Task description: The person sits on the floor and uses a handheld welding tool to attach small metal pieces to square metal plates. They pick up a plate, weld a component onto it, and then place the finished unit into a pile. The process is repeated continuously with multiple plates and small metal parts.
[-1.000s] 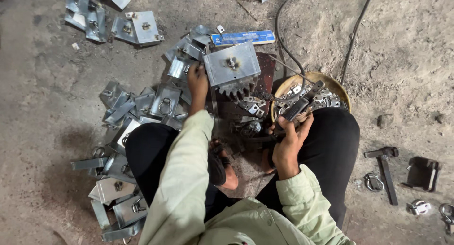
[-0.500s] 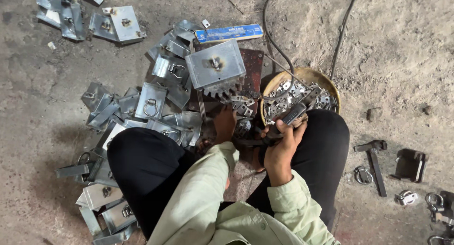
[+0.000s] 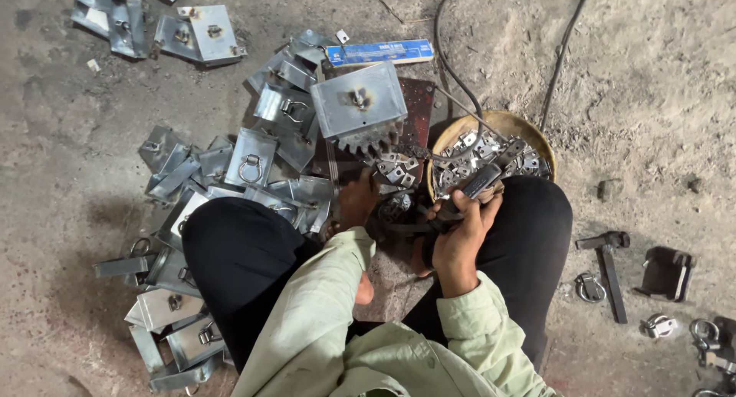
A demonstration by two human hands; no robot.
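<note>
1. Ground: I see a bare, dusty concrete floor (image 3: 92, 213); a person sits on it with knees apart, in dark trousers and a pale green shirt.
2. Right hand (image 3: 458, 240): fingers wrapped tight round a dark tool handle (image 3: 479, 184), held just in front of the right knee, at the near rim of the bowl.
3. Left hand (image 3: 355, 201): low between the knees, by the small metal parts on the dark plate (image 3: 418, 106); I cannot tell whether its fingers grip anything.
4. Round bowl (image 3: 498, 123): full of small metal clips, with a black cable (image 3: 452, 75) running over it.
5. Square metal plate (image 3: 358, 106): lies on the dark plate, a toothed edge facing me.
6. Heap of folded metal brackets (image 3: 253, 159): some with rings, spread left of the knees.
7. Blue flat box (image 3: 379, 52): beyond the square plate.
8. Hammer (image 3: 609, 267): on the floor at right, with loose rings nearby.
</note>
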